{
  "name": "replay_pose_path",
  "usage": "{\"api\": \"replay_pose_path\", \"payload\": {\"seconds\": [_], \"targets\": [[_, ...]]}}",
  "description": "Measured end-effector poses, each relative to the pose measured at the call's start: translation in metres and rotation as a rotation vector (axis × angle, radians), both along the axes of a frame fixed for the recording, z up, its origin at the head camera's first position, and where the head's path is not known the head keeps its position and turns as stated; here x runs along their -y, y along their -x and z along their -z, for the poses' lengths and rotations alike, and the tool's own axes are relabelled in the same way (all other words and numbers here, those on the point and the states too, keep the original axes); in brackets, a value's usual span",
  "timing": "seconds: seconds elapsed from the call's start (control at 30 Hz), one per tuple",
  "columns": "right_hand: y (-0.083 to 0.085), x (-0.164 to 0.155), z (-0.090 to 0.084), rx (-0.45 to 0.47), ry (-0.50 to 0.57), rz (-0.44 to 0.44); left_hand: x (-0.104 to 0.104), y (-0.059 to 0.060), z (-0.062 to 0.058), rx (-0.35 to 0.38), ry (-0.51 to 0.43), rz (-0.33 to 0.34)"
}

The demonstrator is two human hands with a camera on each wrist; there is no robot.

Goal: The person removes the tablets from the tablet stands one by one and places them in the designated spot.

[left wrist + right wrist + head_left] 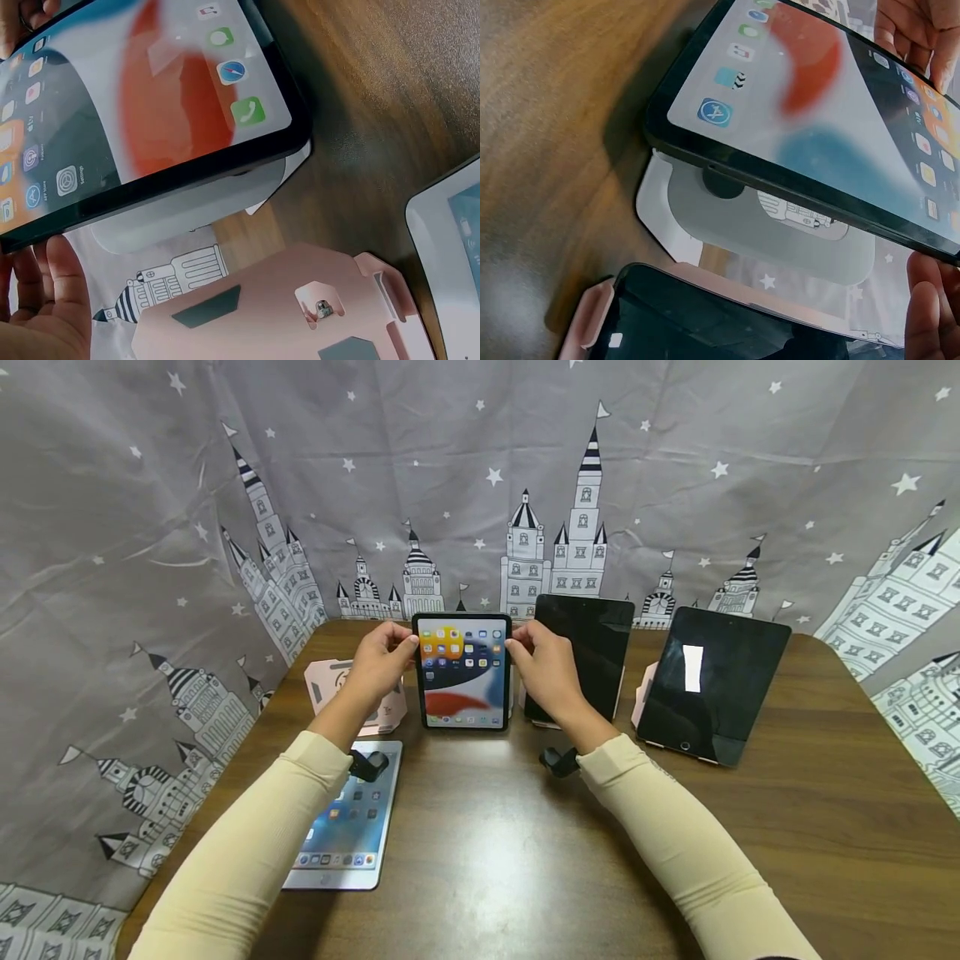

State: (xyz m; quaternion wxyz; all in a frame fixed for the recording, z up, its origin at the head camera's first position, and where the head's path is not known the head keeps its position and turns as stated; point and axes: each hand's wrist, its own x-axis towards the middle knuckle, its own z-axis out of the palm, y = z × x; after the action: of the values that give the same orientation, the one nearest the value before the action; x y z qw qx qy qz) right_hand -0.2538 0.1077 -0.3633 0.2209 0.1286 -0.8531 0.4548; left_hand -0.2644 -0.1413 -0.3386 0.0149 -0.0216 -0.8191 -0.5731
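A lit tablet [462,671] with a black frame is held upright near the far edge of the wooden table [480,860]; its left edge is pinched by the left hand [382,662] and its right edge by the right hand [546,670], the fingers of each being curled round the frame with the thumb towards the screen; coloured app icons and a red and blue wallpaper are shown on the display. In the wrist views a white stand [705,217] is seen just under and behind the lower edge of this tablet; whether the tablet rests fully on it cannot be told. A pink stand [300,307] is placed just beside it on the left, partly hidden by the left hand in the head view. A second lit tablet [347,822] with a white frame is laid flat on the table under the left forearm. Two dark tablets are propped on pink stands to the right: one [588,652] directly behind the right hand, the other [712,685] further right with a bright reflection on its screen. Cream sleeves [667,835] are worn on both arms; a grey curtain [150,527] printed with castles and stars is hung behind the table.
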Motion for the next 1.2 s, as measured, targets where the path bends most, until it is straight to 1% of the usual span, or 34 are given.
{"api": "replay_pose_path", "payload": {"seconds": [0.17, 0.27, 0.4, 0.53, 0.63, 0.93, 1.0, 1.2], "targets": [[-0.005, 0.001, 0.003, 0.007, 0.022, 0.008, -0.001, -0.003, 0.001, 0.01, 0.005, -0.013], [-0.007, 0.001, 0.005, 0.019, 0.031, 0.017, -0.002, -0.005, 0.0, 0.032, 0.015, -0.019], [-0.01, 0.001, 0.007, 0.034, 0.05, 0.02, -0.003, -0.007, 0.001, 0.048, 0.006, -0.015], [-0.012, 0.002, 0.009, 0.049, 0.08, 0.001, -0.002, -0.008, 0.002, 0.051, 0.01, -0.005], [-0.013, 0.002, 0.013, 0.078, 0.109, -0.032, -0.001, -0.01, 0.004, 0.067, 0.018, -0.001], [-0.017, 0.006, 0.019, 0.18, 0.157, -0.058, 0.004, -0.017, 0.009, 0.118, 0.038, 0.018], [-0.018, 0.007, 0.021, 0.198, 0.164, -0.068, 0.006, -0.019, 0.011, 0.131, 0.029, 0.022], [-0.02, 0.009, 0.029, 0.25, 0.168, -0.089, 0.01, -0.023, 0.014, 0.192, 0.049, 0.017]]}}
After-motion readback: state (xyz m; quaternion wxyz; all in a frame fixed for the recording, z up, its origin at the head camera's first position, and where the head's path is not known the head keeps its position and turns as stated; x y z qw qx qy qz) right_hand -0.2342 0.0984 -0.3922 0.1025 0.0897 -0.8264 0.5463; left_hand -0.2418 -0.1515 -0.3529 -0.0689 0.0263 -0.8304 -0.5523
